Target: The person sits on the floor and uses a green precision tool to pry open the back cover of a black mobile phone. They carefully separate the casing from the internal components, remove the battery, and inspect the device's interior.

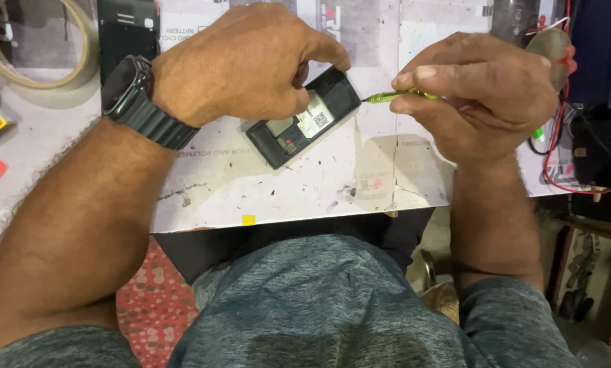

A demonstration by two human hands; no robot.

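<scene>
A small dark phone lies back-up and open on the worn white work table, its battery bay and a white label showing. My left hand, with a black watch on the wrist, presses down on the phone's far end with thumb and fingers. My right hand pinches a thin green screwdriver, whose metal tip points left at the phone's upper right corner.
A roll of tape lies at the far left beside a black device. Red wires and dark equipment crowd the right edge. The table's front edge runs just above my lap; a red patterned mat lies on the floor below.
</scene>
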